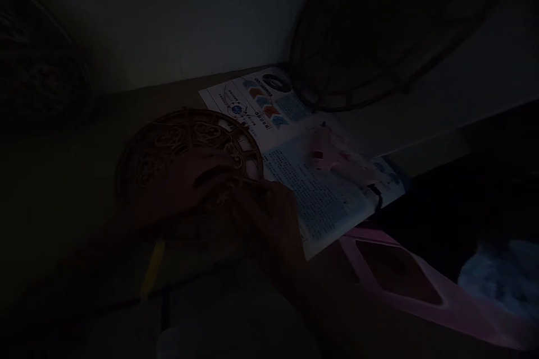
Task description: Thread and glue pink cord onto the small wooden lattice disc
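The view is very dark. A round brown openwork panel (170, 137) with pale scroll patterns inside its ring lies on the table. My left hand (189, 174) reaches across it, fingers bent towards its right side and pressing on the panel. Close by, my right hand (273, 213) is at the panel's lower right edge, its fingers drawn together near my left fingertips. A thin pale strip (251, 180) seems to run between the two hands; its ends are hidden. What my right fingers pinch is too dim to make out.
Right of the panel, a pink glue gun (332, 157) rests on a printed leaflet (286, 162). A large dark round frame (357, 104) leans behind, another patterned round piece (42, 84) stands left. A yellow strip (152, 269) lies in front, a pink-edged object (396, 269) at lower right.
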`<action>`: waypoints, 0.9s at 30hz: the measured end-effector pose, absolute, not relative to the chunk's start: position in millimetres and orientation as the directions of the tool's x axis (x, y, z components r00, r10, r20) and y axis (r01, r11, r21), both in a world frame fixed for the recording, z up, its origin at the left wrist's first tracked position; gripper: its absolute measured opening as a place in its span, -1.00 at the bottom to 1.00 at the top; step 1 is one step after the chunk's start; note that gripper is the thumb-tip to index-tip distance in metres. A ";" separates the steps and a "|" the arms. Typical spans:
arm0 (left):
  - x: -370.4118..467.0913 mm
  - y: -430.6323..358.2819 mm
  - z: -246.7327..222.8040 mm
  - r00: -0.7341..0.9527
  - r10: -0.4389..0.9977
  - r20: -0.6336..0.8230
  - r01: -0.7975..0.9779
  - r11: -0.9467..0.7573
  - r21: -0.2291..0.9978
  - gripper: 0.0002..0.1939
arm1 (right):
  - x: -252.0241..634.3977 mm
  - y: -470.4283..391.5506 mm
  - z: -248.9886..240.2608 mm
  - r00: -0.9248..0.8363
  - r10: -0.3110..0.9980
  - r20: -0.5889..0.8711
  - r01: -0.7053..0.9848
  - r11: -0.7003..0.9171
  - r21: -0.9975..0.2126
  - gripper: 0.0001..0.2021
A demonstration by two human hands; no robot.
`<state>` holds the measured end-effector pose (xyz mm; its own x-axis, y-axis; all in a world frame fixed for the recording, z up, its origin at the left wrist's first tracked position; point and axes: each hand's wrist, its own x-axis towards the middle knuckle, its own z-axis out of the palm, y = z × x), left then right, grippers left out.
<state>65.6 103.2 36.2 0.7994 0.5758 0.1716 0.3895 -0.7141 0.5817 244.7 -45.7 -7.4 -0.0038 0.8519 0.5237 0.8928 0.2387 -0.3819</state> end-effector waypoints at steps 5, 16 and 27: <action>83.9 114.7 40.7 0.825 0.542 0.162 0.390 -0.752 0.531 -0.76 | 244.4 -48.2 -6.3 -0.064 0.823 0.564 0.875 0.318 -0.364 -0.56; 94.8 110.7 39.6 0.745 0.646 0.168 0.466 -0.683 0.563 -0.65 | 232.7 -58.1 -3.2 0.012 0.843 0.538 0.869 0.258 -0.423 -0.60; 96.6 103.8 42.2 0.761 0.631 0.149 0.498 -0.716 0.490 -0.72 | 226.1 -58.1 -29.0 0.034 0.880 0.474 0.924 0.153 -0.351 -0.31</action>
<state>96.6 103.8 42.2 0.7611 0.6314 0.1486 0.4981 -0.7157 0.4895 226.1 -58.1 -29.0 0.0342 0.8797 0.4743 0.9237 0.1534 -0.3511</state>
